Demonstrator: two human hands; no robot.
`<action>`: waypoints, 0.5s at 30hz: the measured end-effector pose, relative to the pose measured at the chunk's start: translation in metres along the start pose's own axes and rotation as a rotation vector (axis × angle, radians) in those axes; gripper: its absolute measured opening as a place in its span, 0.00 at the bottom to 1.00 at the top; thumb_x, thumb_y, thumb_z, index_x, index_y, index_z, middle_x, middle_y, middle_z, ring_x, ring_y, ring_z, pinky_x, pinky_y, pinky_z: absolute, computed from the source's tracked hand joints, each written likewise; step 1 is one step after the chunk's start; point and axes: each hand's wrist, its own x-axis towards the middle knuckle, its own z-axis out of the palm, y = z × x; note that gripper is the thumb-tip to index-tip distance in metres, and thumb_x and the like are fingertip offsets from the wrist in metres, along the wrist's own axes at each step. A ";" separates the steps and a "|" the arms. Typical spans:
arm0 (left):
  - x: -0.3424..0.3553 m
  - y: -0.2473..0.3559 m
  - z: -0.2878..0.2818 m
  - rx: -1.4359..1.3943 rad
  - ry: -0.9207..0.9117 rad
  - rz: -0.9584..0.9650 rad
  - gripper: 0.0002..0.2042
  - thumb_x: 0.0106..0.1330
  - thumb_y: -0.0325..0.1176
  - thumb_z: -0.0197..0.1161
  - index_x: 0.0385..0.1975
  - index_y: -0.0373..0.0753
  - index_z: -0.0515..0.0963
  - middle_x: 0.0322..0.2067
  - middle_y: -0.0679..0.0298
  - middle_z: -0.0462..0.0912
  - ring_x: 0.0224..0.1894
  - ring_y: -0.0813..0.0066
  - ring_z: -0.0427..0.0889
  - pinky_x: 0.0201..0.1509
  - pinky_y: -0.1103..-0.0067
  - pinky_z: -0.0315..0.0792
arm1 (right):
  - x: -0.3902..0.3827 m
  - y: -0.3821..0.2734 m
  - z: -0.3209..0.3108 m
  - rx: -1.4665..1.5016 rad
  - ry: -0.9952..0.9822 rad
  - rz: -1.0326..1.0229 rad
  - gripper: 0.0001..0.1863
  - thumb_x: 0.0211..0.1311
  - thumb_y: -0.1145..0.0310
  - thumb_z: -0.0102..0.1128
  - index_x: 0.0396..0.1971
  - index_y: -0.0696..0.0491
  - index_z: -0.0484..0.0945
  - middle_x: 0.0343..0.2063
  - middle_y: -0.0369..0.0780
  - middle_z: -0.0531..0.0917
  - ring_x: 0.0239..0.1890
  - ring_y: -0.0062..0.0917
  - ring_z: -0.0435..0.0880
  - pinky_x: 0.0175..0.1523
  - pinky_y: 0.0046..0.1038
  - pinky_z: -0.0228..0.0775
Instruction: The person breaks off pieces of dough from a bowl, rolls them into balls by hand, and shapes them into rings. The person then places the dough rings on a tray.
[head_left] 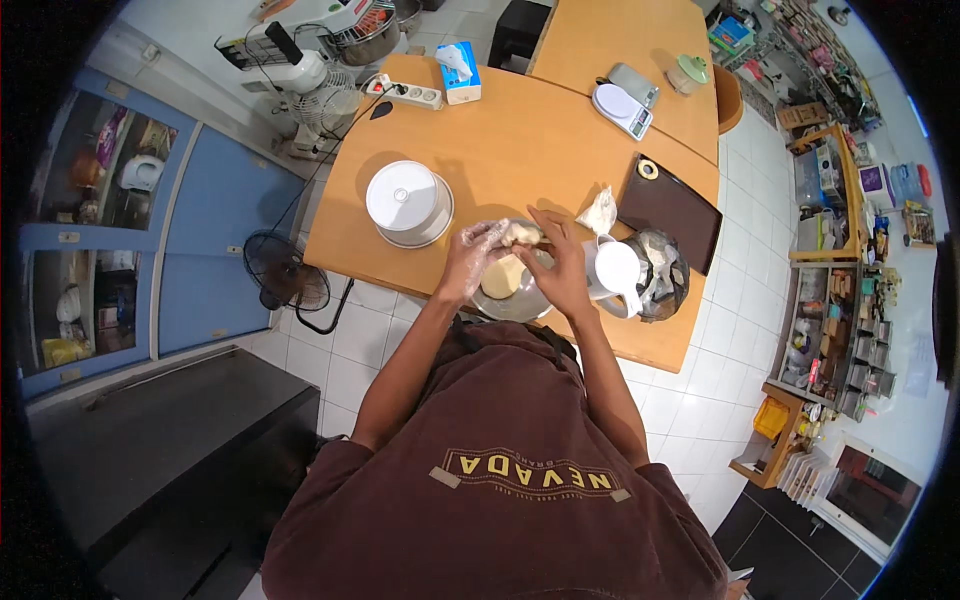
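My left hand (473,255), which looks covered by a clear plastic glove, and my right hand (558,258) meet around a small pale dough piece (521,232), both with curled fingers gripping it. Below them a clear bowl (528,305) holds a round pale lump of dough (500,275). Just right of my right hand stand a white pitcher (617,268) and a dark plastic bag (660,286). A crumpled white bag (598,211) lies behind them. Left of my hands is a white lidded container (405,200).
A dark tray (668,215) with a ring-shaped item (647,169), a scale (620,108), a tissue box (460,75), a power strip (405,92) and a green-lidded jar (688,74) are on the wooden tables (360,250). A fan (285,270) stands left; shelves (830,335) line the right wall.
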 end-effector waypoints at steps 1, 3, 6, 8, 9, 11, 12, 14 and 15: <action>0.000 0.002 0.005 -0.062 0.020 0.010 0.18 0.77 0.37 0.62 0.52 0.24 0.76 0.46 0.54 0.83 0.48 0.61 0.87 0.56 0.70 0.85 | 0.002 -0.003 -0.003 0.118 0.076 -0.040 0.18 0.59 0.78 0.70 0.50 0.56 0.85 0.39 0.46 0.85 0.39 0.34 0.88 0.41 0.32 0.79; -0.002 0.006 0.015 -0.059 0.038 0.027 0.18 0.77 0.36 0.62 0.52 0.23 0.76 0.47 0.52 0.83 0.49 0.60 0.87 0.56 0.70 0.85 | 0.002 0.014 -0.013 0.103 0.036 -0.031 0.18 0.59 0.78 0.71 0.50 0.57 0.85 0.39 0.46 0.85 0.38 0.33 0.88 0.40 0.32 0.79; -0.006 0.007 0.028 -0.053 0.092 -0.022 0.20 0.77 0.36 0.61 0.54 0.21 0.74 0.49 0.50 0.82 0.49 0.59 0.88 0.57 0.70 0.85 | 0.000 0.020 -0.021 0.019 -0.022 -0.022 0.17 0.59 0.77 0.72 0.49 0.58 0.86 0.38 0.46 0.86 0.37 0.32 0.88 0.41 0.31 0.79; -0.005 0.000 0.036 -0.053 0.124 -0.084 0.20 0.78 0.36 0.60 0.55 0.21 0.74 0.50 0.49 0.82 0.49 0.59 0.88 0.57 0.71 0.84 | 0.000 0.022 -0.026 -0.054 -0.040 -0.028 0.16 0.59 0.76 0.72 0.48 0.59 0.86 0.38 0.45 0.86 0.37 0.32 0.87 0.41 0.31 0.79; -0.004 -0.006 0.039 0.012 0.081 -0.029 0.21 0.78 0.37 0.60 0.57 0.22 0.73 0.51 0.49 0.82 0.49 0.59 0.88 0.57 0.71 0.84 | -0.001 0.024 -0.027 -0.080 -0.010 -0.048 0.14 0.59 0.76 0.73 0.45 0.59 0.86 0.37 0.46 0.86 0.36 0.32 0.87 0.41 0.31 0.79; -0.004 -0.017 0.044 0.076 0.041 0.024 0.21 0.78 0.37 0.59 0.58 0.23 0.72 0.51 0.50 0.82 0.48 0.59 0.88 0.57 0.72 0.84 | -0.003 0.031 -0.033 -0.106 0.016 -0.066 0.12 0.59 0.75 0.73 0.43 0.60 0.87 0.36 0.46 0.85 0.35 0.33 0.87 0.41 0.31 0.79; -0.002 -0.022 0.047 0.097 0.041 -0.010 0.21 0.78 0.38 0.60 0.60 0.25 0.72 0.51 0.51 0.82 0.49 0.60 0.87 0.57 0.72 0.84 | -0.002 0.036 -0.038 -0.129 -0.004 -0.082 0.11 0.59 0.75 0.73 0.41 0.60 0.86 0.37 0.45 0.85 0.34 0.33 0.86 0.39 0.32 0.78; 0.000 -0.037 0.047 0.115 0.051 -0.038 0.21 0.78 0.38 0.60 0.61 0.27 0.72 0.52 0.52 0.82 0.50 0.61 0.87 0.58 0.72 0.83 | 0.000 0.033 -0.045 -0.149 -0.036 -0.102 0.10 0.59 0.74 0.73 0.39 0.60 0.85 0.37 0.45 0.85 0.34 0.33 0.86 0.38 0.32 0.78; 0.000 -0.046 0.046 0.046 0.041 -0.057 0.24 0.79 0.44 0.57 0.63 0.29 0.71 0.53 0.53 0.81 0.53 0.61 0.85 0.58 0.71 0.82 | 0.000 0.031 -0.048 -0.084 -0.045 -0.104 0.11 0.59 0.74 0.73 0.39 0.60 0.83 0.39 0.45 0.84 0.37 0.34 0.85 0.40 0.33 0.77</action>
